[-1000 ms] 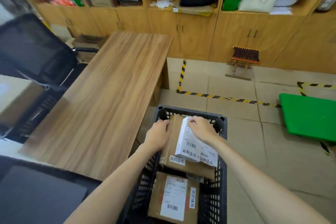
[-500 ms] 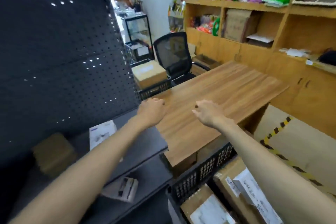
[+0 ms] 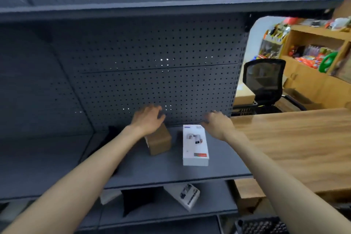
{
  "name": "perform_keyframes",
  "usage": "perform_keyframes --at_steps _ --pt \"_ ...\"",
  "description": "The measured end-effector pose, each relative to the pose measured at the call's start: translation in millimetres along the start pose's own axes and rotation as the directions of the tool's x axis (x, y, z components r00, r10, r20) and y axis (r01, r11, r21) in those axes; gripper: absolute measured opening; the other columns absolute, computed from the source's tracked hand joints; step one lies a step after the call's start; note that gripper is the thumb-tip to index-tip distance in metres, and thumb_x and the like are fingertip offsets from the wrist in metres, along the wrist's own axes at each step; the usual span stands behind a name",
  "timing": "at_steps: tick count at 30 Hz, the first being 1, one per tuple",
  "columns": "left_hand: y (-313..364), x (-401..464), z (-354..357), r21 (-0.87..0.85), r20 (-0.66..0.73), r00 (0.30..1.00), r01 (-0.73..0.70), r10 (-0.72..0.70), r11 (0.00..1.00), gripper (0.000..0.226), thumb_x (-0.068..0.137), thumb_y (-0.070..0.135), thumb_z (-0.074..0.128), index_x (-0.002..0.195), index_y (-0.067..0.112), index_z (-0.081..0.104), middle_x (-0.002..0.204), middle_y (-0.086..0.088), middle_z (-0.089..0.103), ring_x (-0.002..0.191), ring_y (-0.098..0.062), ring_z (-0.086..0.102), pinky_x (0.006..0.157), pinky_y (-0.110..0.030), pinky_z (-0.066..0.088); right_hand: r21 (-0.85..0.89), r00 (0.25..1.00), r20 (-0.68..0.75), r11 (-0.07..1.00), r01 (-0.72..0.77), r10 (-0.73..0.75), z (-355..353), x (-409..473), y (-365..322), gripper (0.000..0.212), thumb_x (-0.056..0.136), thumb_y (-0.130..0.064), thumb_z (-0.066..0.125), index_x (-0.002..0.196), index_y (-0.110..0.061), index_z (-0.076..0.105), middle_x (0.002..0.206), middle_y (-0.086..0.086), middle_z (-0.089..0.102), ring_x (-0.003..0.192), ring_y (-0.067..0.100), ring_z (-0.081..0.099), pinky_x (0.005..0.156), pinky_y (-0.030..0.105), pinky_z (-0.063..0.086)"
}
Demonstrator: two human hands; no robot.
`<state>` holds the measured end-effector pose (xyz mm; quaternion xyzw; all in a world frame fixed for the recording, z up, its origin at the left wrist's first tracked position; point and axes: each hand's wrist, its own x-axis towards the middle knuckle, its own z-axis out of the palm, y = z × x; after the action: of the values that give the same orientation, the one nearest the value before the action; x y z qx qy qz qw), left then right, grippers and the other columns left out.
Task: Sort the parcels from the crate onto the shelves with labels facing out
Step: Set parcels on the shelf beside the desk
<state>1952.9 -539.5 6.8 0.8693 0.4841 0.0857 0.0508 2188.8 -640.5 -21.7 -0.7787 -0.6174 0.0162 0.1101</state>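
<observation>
A stockroom-like shop: dark pegboard shelving (image 3: pixel 152 81) (boxed goods (image 3: pixel 195 146) on it), wooden shelves of packaged wares (image 3: pixel 311 57).

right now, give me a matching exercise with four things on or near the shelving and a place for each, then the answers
Things:
1. brown cardboard box
2. white product box
3. tilted white box
4. black mesh office chair

Places:
A. lower shelf
B. right of the shelving, behind the wooden table
C. middle shelf, below the left hand
D. middle shelf, beside the right hand

Pairs: 1-C, 2-D, 3-A, 4-B
</observation>
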Motion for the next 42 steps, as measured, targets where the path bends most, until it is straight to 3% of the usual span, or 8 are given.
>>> perform_keyframes --at_steps 5,14,23,28,33,36,38,42 --pt "-79.8 -21.4 -6.7 -0.011 0.012 0.994 0.105 -0.105 0.994 0.047 0.104 0.046 0.040 0.144 0.022 0.047 0.144 -0.006 0.053 0.128 -0.028 0.053 0.098 -0.039 0.045 0.094 0.998 0.058 0.995 0.029 -0.035 15.8 19.4 -79.4 0.031 0.098 -0.031 0.044 0.102 -0.005 0.062 0.109 0.018 0.062 0.103 0.037 0.057 0.080 0.039 0.047" --pt "-206.5 -49.2 7.5 -0.012 0.086 0.962 0.261 -0.259 0.965 0.046 0.102 0.046 0.042 0.143 0.025 0.050 0.141 -0.004 0.057 0.127 -0.027 0.054 0.100 -0.039 0.048 0.084 0.985 0.135 0.992 0.096 -0.107 55.8 38.7 -191.8 0.034 0.100 -0.033 0.044 0.120 -0.010 0.057 0.126 0.016 0.059 0.117 0.036 0.055 0.090 0.039 0.045" --pt "-250.9 -77.1 59.0 -0.112 0.228 0.936 0.297 -0.267 0.948 0.054 0.103 0.045 0.042 0.153 0.025 0.038 0.150 -0.007 0.048 0.134 -0.029 0.047 0.102 -0.038 0.044 0.122 0.945 0.306 0.989 0.080 -0.114 122.6 38.0 -251.5 0.037 0.100 -0.039 0.042 0.121 -0.011 0.056 0.123 0.015 0.057 0.116 0.034 0.054 0.089 0.039 0.046" --pt "-255.0 -80.5 81.0 -0.231 0.273 0.929 0.317 -0.251 0.920 0.055 0.103 0.044 0.042 0.155 0.027 0.034 0.149 -0.006 0.049 0.127 -0.027 0.054 0.101 -0.039 0.048 0.149 0.905 0.414 0.988 0.041 -0.100 150.1 38.1 -269.5 0.040 0.101 -0.042 0.042 0.113 -0.008 0.059 0.119 0.016 0.057 0.114 0.034 0.053 0.084 0.038 0.045" --pt "-255.5 -81.2 95.7 -0.372 0.226 0.949 0.293 -0.220 0.881 0.045 0.102 0.037 0.045 0.145 0.024 0.046 0.127 -0.007 0.064 0.107 -0.025 0.063 0.091 -0.041 0.055 0.239 0.883 0.470 0.965 -0.111 -0.015 175.7 34.0 -276.8 0.046 0.102 -0.049 0.036 0.077 -0.013 0.052 0.120 0.021 0.055 0.121 0.039 0.047 0.095 0.042 0.042" --pt "-251.0 -80.8 98.9 -0.411 0.205 0.954 0.286 -0.218 0.866 0.048 0.103 0.036 0.046 0.148 0.019 0.043 0.131 -0.010 0.062 0.110 -0.026 0.063 0.094 -0.039 0.054 0.311 0.879 0.474 0.926 -0.214 0.044 178.0 30.4 -280.4 0.055 0.102 -0.051 0.033 0.109 -0.006 0.063 0.135 0.022 0.048 0.134 0.037 0.035 0.107 0.041 0.033" --pt "-245.5 -80.8 99.5 -0.444 0.197 0.954 0.292 -0.225 0.847 0.054 0.105 0.035 0.046 0.153 0.014 0.036 0.140 -0.012 0.057 0.121 -0.027 0.059 0.102 -0.038 0.049 0.412 0.882 0.467 0.865 -0.288 0.071 176.4 28.8 -279.4 0.063 0.102 -0.051 0.037 0.141 -0.003 0.047 0.147 0.017 0.042 0.141 0.034 0.030 0.113 0.038 0.031" --pt "-232.1 -80.8 103.6 -0.575 0.208 0.955 0.293 -0.210 0.764 0.058 0.106 0.033 0.046 0.157 0.013 0.028 0.156 -0.008 0.041 0.142 -0.023 0.041 0.113 -0.025 0.030 0.664 0.887 0.452 0.627 -0.407 0.098 173.6 22.5 -274.7 0.072 0.101 -0.047 0.045 0.156 -0.009 0.017 0.156 0.008 0.035 0.144 0.024 0.033 0.112 0.028 0.031"
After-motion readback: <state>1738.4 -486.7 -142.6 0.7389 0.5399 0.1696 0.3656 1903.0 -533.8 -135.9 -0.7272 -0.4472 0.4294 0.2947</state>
